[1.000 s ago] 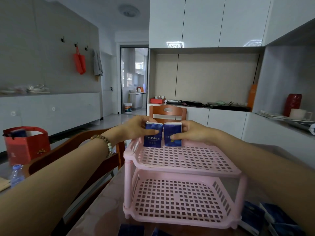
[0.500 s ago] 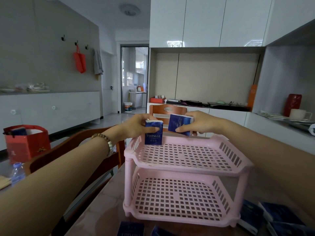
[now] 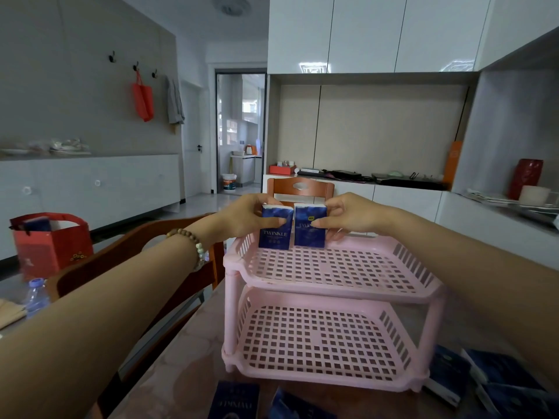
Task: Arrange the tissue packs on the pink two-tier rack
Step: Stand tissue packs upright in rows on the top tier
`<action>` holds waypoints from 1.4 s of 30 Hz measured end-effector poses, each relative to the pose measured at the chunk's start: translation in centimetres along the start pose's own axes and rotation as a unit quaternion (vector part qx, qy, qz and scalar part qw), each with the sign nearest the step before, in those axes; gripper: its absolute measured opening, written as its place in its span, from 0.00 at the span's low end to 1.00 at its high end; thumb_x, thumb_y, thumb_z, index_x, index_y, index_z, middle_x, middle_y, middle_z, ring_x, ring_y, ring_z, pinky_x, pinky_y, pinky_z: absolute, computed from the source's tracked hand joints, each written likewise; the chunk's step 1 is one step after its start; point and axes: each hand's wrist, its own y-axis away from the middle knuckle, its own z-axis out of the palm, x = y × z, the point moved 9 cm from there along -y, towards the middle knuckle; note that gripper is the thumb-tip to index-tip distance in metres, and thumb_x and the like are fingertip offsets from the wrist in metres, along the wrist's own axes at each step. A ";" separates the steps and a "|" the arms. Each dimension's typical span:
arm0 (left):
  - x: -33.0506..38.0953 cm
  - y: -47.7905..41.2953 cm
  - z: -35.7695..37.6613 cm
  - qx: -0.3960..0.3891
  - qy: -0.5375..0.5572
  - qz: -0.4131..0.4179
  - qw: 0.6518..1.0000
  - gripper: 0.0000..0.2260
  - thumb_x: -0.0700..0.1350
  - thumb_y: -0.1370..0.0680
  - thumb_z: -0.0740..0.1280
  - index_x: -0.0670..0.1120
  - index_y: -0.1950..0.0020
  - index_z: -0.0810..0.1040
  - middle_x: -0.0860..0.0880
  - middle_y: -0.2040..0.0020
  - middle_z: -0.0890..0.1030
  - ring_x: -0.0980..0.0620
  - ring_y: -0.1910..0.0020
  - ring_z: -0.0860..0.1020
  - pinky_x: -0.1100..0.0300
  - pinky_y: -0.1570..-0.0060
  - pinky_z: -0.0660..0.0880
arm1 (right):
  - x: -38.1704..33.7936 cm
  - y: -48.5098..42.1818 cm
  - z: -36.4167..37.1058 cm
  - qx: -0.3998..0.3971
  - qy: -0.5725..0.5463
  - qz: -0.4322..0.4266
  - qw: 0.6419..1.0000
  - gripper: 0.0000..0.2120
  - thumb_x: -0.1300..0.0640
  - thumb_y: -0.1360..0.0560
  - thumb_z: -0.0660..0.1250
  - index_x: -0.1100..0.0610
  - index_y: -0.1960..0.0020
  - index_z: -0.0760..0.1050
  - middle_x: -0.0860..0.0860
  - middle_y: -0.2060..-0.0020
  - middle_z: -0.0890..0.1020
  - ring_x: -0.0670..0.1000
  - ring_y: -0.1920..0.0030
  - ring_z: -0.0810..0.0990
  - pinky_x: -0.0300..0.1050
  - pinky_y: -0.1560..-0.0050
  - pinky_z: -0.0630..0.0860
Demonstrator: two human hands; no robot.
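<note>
The table (image 3: pixel 187 358) carries the pink two-tier rack (image 3: pixel 239 267), both its slotted shelves bare apart from the far left corner of the upper one, where both hands are working. The left hand (image 3: pixel 245 219) grasps the left tissue pack (image 3: pixel 273 234), thumb across the printed front and fingers behind. The right hand (image 3: pixel 348 216) pinches the right tissue pack (image 3: pixel 310 234) the same way, thumb on the face. Both packs stand upright side by side against the back rim, edges touching or very nearly, and their bottoms seem to rest on the mesh. More dark blue packs wait flat on the table, some in front of the rack (image 3: pixel 233 400) and some to its right (image 3: pixel 496 376). These pocket packs look light and soft, in slick film wrap, so a firm squeeze would dent them and a loose one could let them slide. A hold across the broad faces, near the top, looks best for standing them up, and since they are narrow-based they could tip on the open grid once let go. Compared with half a second ago, the right pack, then tilted and lifted above the back rim, has come down and squared up beside its neighbour, while the left pack has scarcely shifted.
</note>
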 end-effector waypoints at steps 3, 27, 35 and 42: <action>0.0 0.0 0.0 0.010 -0.004 0.005 1.000 0.09 0.41 0.24 0.67 0.46 0.45 0.75 0.47 0.45 0.80 0.50 0.45 0.79 0.54 0.47 0.78 | 0.3 -0.4 0.8 -0.012 -0.001 -0.001 1.000 0.11 0.60 0.24 0.66 0.58 0.42 0.75 0.57 0.52 0.83 0.49 0.61 0.83 0.36 0.64 0.80; 1.1 0.8 -1.2 0.032 -0.021 0.014 0.999 0.18 0.44 0.26 0.70 0.44 0.38 0.74 0.50 0.42 0.76 0.51 0.43 0.75 0.68 0.59 0.76 | -0.1 -0.1 0.0 0.019 0.013 -0.022 1.000 0.19 0.54 0.27 0.70 0.54 0.38 0.71 0.47 0.48 0.79 0.42 0.54 0.78 0.40 0.55 0.75; 1.9 2.0 -2.2 0.052 -0.050 0.009 0.997 0.13 0.48 0.27 0.71 0.49 0.44 0.75 0.52 0.43 0.76 0.52 0.44 0.75 0.66 0.53 0.72 | -0.8 1.2 -1.3 0.062 0.021 -0.029 0.997 0.25 0.55 0.29 0.73 0.57 0.35 0.70 0.52 0.39 0.76 0.44 0.51 0.75 0.29 0.57 0.70; 5.1 6.3 -3.3 0.120 -0.102 0.025 0.987 0.18 0.50 0.27 0.71 0.48 0.39 0.75 0.54 0.42 0.73 0.55 0.43 0.71 0.60 0.47 0.67 | -3.0 5.3 -1.3 0.052 0.066 -0.035 0.996 0.25 0.51 0.28 0.70 0.55 0.33 0.68 0.51 0.31 0.69 0.47 0.39 0.71 0.38 0.42 0.66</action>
